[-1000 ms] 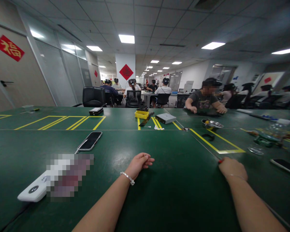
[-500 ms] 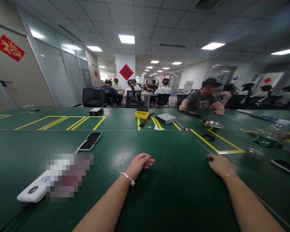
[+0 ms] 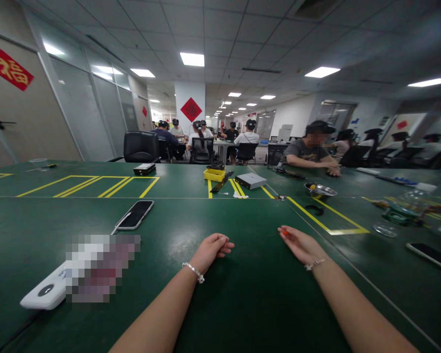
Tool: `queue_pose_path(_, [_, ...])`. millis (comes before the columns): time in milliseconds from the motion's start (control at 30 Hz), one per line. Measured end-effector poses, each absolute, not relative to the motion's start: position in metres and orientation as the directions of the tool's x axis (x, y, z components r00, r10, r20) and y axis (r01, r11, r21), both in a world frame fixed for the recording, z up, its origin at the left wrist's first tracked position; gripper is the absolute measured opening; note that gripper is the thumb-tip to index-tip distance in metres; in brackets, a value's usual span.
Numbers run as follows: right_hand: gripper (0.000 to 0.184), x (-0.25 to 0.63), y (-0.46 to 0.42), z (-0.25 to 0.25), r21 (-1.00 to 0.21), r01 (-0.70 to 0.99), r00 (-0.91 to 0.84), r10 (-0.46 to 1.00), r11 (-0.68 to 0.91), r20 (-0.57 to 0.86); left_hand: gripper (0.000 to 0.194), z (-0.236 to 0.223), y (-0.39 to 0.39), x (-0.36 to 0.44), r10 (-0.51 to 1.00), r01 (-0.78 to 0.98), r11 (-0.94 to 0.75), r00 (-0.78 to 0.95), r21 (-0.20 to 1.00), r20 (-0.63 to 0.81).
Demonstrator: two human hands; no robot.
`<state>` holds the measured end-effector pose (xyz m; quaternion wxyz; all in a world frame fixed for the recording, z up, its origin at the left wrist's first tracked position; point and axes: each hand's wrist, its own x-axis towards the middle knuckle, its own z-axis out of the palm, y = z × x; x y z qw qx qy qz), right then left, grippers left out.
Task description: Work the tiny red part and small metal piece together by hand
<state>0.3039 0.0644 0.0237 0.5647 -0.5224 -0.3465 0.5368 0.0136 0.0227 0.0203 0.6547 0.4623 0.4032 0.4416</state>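
My left hand (image 3: 213,250) rests on the green table (image 3: 242,304) left of the middle, a bracelet at its wrist. Its fingers are curled in with the thumb pressed against them; whatever may be inside is hidden. Across from it, my right hand (image 3: 301,245) has its palm side turned toward the left. Between its thumb and fingers shows a small orange-red piece (image 3: 285,233), too small to name. A gap of bare tabletop lies between the two hands.
To the left lie a phone (image 3: 135,214) and a white device (image 3: 46,291) with a cable. Farther off stand a yellow basket (image 3: 214,175), a grey box (image 3: 250,181) and a metal bowl (image 3: 325,190). A bottle (image 3: 406,206) and another phone (image 3: 431,257) are at right. A person (image 3: 308,152) sits opposite.
My right hand has moved left toward the middle and turned, so the orange-red piece now shows in its fingers. My left hand stays put. The person opposite has brought their hands together.
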Motion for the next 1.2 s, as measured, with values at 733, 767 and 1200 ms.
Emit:
queue_pose_path(733, [0.008, 0.166, 0.038, 0.020, -0.831, -0.410, -0.375, 0.900, -0.377, -0.223, 0.028, 0.021, 0.022, 0.013, 0.951, -0.094, 0.054, 0.308, 0.994, -0.022])
queue_pose_path(767, [0.008, 0.166, 0.038, 0.020, -0.834, -0.404, -0.372, 0.901, -0.375, -0.224, 0.030, 0.021, 0.022, 0.012, 0.953, -0.080, 0.040, 0.303, 0.996, -0.014])
queue_pose_path(1200, [0.019, 0.161, 0.034, 0.018, -0.878, -0.398, -0.329, 0.935, -0.265, -0.133, 0.034, 0.014, 0.024, 0.012, 0.970, -0.152, 0.097, 0.236, 0.984, -0.060])
